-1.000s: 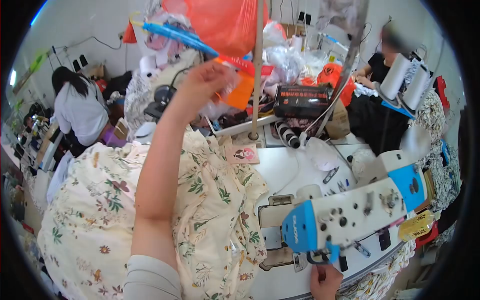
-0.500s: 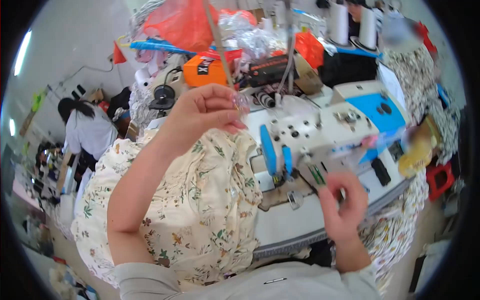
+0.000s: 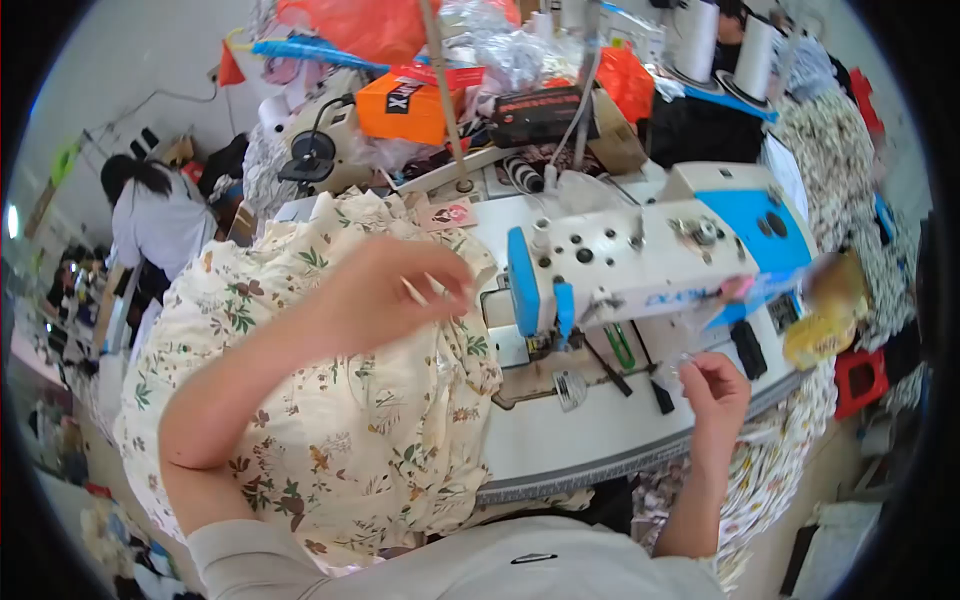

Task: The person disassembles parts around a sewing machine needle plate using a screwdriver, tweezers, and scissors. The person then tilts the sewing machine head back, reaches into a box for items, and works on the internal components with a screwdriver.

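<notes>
My left hand (image 3: 405, 295) hovers over the cream floral fabric (image 3: 350, 430), left of the sewing machine (image 3: 640, 255). It is slightly blurred, with a gap between thumb and fingers and nothing visible in it. In front of the machine's right part, my right hand (image 3: 718, 388) pinches a small clear plastic thing (image 3: 671, 372), whose kind I cannot make out. Near it on the machine bed lie green thread snips (image 3: 620, 345) and dark slim tools (image 3: 608, 363). A metal plate (image 3: 571, 390) sits below the needle area.
Behind the fabric lies a pink printed card (image 3: 450, 215). An orange box (image 3: 400, 108), a black box (image 3: 540, 115) and plastic bags crowd the back. White thread cones (image 3: 692, 42) stand at the back right. A yellow packet (image 3: 820, 338) is at the right end. Another person (image 3: 160, 215) bends at far left.
My left hand has come down from above the fabric and no longer shows the clear thing it held. My right hand now pinches a clear plastic thing and has moved slightly right.
</notes>
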A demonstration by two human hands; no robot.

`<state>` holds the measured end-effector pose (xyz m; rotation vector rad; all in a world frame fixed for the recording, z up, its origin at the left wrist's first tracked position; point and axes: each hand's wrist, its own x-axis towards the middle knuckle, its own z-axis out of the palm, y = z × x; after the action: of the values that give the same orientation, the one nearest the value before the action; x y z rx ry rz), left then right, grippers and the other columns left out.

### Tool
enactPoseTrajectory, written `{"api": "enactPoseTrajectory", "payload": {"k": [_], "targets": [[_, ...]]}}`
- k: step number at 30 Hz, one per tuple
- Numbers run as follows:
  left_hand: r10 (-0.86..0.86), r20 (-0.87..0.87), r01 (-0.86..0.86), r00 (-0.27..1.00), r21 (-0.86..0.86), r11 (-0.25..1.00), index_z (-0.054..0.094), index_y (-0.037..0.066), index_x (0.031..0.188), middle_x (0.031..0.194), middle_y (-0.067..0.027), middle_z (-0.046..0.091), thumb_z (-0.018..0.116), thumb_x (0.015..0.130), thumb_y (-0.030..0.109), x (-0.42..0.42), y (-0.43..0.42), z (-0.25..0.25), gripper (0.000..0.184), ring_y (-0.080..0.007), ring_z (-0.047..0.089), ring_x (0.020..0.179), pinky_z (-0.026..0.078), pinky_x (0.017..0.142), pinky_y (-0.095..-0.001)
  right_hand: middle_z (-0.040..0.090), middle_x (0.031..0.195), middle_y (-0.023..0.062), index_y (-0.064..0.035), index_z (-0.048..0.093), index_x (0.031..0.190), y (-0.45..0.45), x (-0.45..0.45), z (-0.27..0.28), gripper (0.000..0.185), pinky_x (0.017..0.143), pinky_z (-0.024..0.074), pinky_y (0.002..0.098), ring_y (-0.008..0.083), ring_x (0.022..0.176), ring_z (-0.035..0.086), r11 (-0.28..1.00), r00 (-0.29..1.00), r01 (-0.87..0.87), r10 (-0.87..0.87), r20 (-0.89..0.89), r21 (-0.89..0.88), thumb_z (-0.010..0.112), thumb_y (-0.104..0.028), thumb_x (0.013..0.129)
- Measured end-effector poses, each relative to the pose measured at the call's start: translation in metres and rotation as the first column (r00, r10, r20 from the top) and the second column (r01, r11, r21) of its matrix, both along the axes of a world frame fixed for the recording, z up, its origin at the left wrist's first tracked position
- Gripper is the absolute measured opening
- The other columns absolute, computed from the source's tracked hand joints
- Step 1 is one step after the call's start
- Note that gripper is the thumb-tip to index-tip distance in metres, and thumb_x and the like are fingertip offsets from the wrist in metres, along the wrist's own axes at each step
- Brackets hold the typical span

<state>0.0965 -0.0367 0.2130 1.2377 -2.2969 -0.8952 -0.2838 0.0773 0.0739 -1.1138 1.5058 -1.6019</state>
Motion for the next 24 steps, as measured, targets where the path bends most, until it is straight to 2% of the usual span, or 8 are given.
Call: {"api": "enactPoseTrajectory", "payload": {"k": [2,6,15,18,19,20,21,24], "targets": [[0.208,0.387,-0.105,0.898,-0.270,0.957,0.078,0.007,0.105,0.096,-0.0100,0.079,0.077,0.092,0.017,0.039,-0.046,-0.011,0.016,-0.0278,0.076,0.089,0.060,0.078,-0.0415,0.068,0.081,-0.0011,0.0006,0.074,0.100,-0.015,-0.054,-0.036,0.008,0.064,0.0451,0.0241,0.0067,0.071,0.058,0.984,0.987,0.045,-0.016,-0.162,0.175,0.075,-0.006,0.096],[0.330,0.355,-0.072,0.875,-0.579,0.812,0.077,0.010,0.099,0.099,-0.0139,0.078,0.069,0.089,0.010,0.100,-0.152,-0.082,0.013,-0.0375,0.073,0.095,0.058,0.082,-0.0491,0.073,0.086,0.0052,0.0042,0.073,0.102,-0.035,-0.075,-0.071,0.013,0.071,0.0515,0.0278,0.0100,0.078,0.065,0.970,0.909,0.077,0.026,-0.416,0.229,0.074,-0.008,0.097],[0.445,0.309,-0.279,0.841,-0.457,0.844,0.080,0.011,0.107,0.104,-0.0174,0.077,0.072,0.086,0.012,0.123,-0.321,-0.164,0.023,-0.0375,0.073,0.101,0.058,0.087,-0.0500,0.073,0.090,0.0082,0.0051,0.075,0.105,-0.039,-0.048,-0.084,0.015,0.075,0.0535,0.0308,0.0162,0.086,0.067,0.918,0.658,0.297,0.003,-0.753,0.262,0.068,-0.007,0.098],[0.444,0.468,-0.282,0.764,-0.376,0.882,0.081,0.015,0.109,0.109,-0.0159,0.078,0.070,0.084,0.011,0.124,-0.334,-0.164,0.027,-0.0358,0.075,0.105,0.060,0.090,-0.0483,0.071,0.103,0.0114,0.0028,0.069,0.123,-0.024,-0.084,-0.129,0.025,0.084,0.0579,0.0338,0.0211,0.098,0.071,0.968,0.696,0.169,0.016,-0.718,0.186,0.064,-0.004,0.099],[0.463,0.469,-0.310,0.752,-0.368,0.876,0.081,0.015,0.111,0.111,-0.0155,0.078,0.072,0.084,0.013,0.123,-0.331,-0.165,0.029,-0.0355,0.075,0.106,0.060,0.092,-0.0478,0.070,0.113,0.0137,0.0001,0.060,0.136,-0.009,-0.110,-0.162,0.037,0.089,0.0589,0.0368,0.0236,0.105,0.070,0.966,0.923,0.238,-0.193,-0.333,0.098,0.063,-0.004,0.099],[0.483,0.472,-0.336,0.738,-0.364,0.869,0.081,0.016,0.114,0.112,-0.0152,0.078,0.073,0.083,0.016,0.123,-0.329,-0.163,0.031,-0.0352,0.074,0.108,0.060,0.094,-0.0474,0.069,0.122,0.0160,-0.0027,0.050,0.148,0.006,-0.133,-0.192,0.050,0.094,0.0599,0.0397,0.0261,0.112,0.070,0.940,0.929,0.338,-0.342,0.143,0.050,0.062,-0.003,0.099],[0.503,0.477,-0.361,0.721,-0.362,0.860,0.082,0.017,0.116,0.114,-0.0148,0.078,0.075,0.083,0.019,0.124,-0.329,-0.162,0.033,-0.0349,0.074,0.109,0.060,0.096,-0.0470,0.069,0.122,0.0160,-0.0027,0.050,0.148,0.022,-0.152,-0.214,0.050,0.094,0.0599,0.0397,0.0261,0.112,0.070,0.940,0.930,0.337,-0.341,0.140,0.053,0.062,-0.003,0.099],[0.548,0.450,-0.422,0.706,-0.354,0.834,0.081,0.017,0.117,0.118,-0.0142,0.078,0.078,0.081,0.022,0.123,-0.327,-0.164,0.037,-0.0342,0.074,0.113,0.059,0.099,-0.0464,0.065,0.133,0.0214,-0.0074,0.058,0.142,0.065,-0.209,-0.262,0.046,0.091,0.0548,0.0490,0.0411,0.114,0.065,0.861,0.680,0.498,-0.315,-0.662,0.102,0.065,-0.031,0.104]]}}
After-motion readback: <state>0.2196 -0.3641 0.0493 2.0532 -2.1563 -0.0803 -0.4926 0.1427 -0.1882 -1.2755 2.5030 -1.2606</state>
